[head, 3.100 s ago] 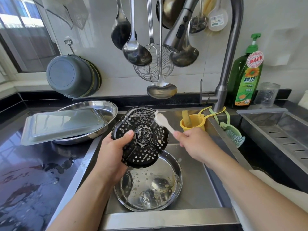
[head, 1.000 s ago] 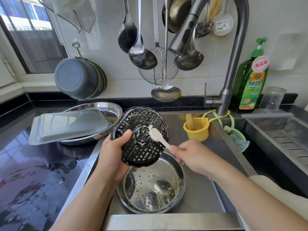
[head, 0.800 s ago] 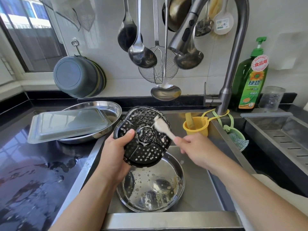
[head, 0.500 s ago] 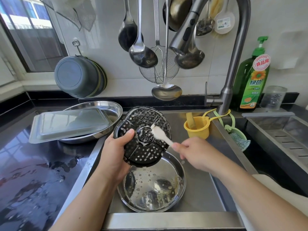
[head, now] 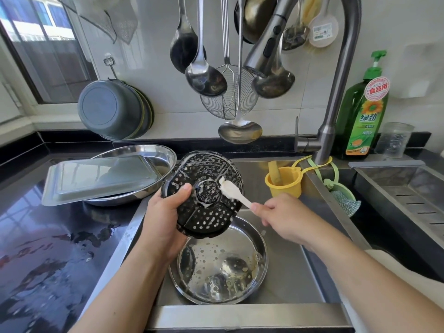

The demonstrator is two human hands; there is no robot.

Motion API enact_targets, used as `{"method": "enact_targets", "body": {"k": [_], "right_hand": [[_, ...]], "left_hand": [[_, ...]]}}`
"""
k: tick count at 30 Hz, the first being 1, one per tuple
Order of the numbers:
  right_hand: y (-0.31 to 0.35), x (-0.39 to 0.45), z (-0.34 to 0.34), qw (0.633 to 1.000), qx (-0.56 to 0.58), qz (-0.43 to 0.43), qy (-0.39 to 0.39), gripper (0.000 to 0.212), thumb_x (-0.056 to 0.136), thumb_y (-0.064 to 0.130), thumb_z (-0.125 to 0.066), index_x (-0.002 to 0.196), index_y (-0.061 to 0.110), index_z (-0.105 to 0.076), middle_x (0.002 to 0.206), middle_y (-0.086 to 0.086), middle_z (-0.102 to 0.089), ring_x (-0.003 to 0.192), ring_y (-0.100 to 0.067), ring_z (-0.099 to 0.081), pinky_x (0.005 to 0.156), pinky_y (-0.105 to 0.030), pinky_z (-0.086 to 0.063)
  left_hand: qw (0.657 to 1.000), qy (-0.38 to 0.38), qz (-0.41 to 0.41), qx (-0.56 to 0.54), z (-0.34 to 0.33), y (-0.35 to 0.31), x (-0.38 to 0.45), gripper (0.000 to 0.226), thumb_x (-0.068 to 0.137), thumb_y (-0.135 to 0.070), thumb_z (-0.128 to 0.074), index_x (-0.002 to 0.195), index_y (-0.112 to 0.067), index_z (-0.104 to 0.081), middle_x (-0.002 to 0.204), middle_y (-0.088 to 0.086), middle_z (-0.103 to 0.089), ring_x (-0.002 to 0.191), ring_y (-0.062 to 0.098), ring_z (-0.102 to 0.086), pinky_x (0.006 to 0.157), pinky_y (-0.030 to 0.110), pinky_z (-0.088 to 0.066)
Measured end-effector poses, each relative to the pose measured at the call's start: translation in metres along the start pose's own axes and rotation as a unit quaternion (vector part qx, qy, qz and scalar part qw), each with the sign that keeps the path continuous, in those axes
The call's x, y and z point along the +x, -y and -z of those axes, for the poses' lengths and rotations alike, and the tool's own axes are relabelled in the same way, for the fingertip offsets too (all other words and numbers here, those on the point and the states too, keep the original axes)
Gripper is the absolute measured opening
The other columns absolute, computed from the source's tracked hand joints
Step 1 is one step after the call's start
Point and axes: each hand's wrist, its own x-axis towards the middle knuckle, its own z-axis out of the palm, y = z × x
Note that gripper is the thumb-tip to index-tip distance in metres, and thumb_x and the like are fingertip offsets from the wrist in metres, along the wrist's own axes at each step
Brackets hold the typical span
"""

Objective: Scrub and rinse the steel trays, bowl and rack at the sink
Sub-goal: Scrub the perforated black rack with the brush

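Fingers of the left hand grip the perforated rack by its left edge, thumb on its face.
The right hand pinches a white brush, its handle running up-left from the fingers, head touching the tilted rack just right of the centre hub, above the round steel tray in the sink.
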Motion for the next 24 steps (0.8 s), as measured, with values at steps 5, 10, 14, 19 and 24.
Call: {"method": "enact_targets", "body": {"k": [5,10,14,19,24], "right_hand": [[0.0,-0.003,-0.004,1.0,-0.017,0.008,0.011,0.053,0.1,0.051,-0.056,0.06,0.017,-0.061,0.037,0.009,-0.038,0.049,-0.014,-0.041,0.052,-0.027,-0.031],[0.001,-0.003,0.003,1.0,-0.011,0.015,0.012,0.052,0.101,0.05,-0.054,0.062,0.016,-0.061,0.031,0.011,-0.039,0.045,-0.009,-0.039,0.051,-0.026,-0.028],[0.0,-0.004,0.002,1.0,-0.01,0.018,0.008,0.052,0.1,0.051,-0.055,0.061,0.017,-0.061,0.032,0.011,-0.037,0.043,-0.008,-0.037,0.05,-0.026,-0.028],[0.003,-0.004,0.0,1.0,-0.008,0.019,0.002,0.052,0.1,0.052,-0.054,0.062,0.018,-0.062,0.033,0.011,-0.04,0.045,-0.01,-0.04,0.05,-0.027,-0.03],[-0.003,-0.003,0.005,1.0,-0.009,0.01,0.001,0.052,0.102,0.05,-0.053,0.064,0.016,-0.063,0.032,0.012,-0.041,0.049,-0.01,-0.043,0.053,-0.027,-0.031]], "left_hand": [[1.0,-0.019,-0.008,-0.018,-0.001,0.001,0.001,0.037,0.102,-0.003,-0.05,0.137,0.001,-0.058,0.126,0.024,-0.071,0.118,0.041,-0.068,0.104,0.058,-0.052],[0.999,-0.026,-0.016,-0.041,0.0,-0.005,0.002,0.037,0.102,-0.005,-0.05,0.138,0.001,-0.057,0.127,0.024,-0.07,0.119,0.041,-0.068,0.106,0.059,-0.05],[0.999,-0.024,-0.009,-0.041,-0.001,-0.005,0.001,0.036,0.103,-0.005,-0.048,0.137,-0.001,-0.058,0.126,0.023,-0.071,0.118,0.04,-0.069,0.105,0.057,-0.051],[0.998,-0.029,-0.011,-0.053,0.0,-0.006,0.002,0.037,0.104,-0.007,-0.047,0.139,0.0,-0.057,0.129,0.024,-0.069,0.12,0.04,-0.068,0.108,0.057,-0.049],[0.998,-0.035,-0.01,-0.061,0.0,-0.007,0.003,0.037,0.104,-0.009,-0.046,0.139,0.002,-0.057,0.13,0.023,-0.069,0.121,0.039,-0.067,0.111,0.059,-0.046]]}}
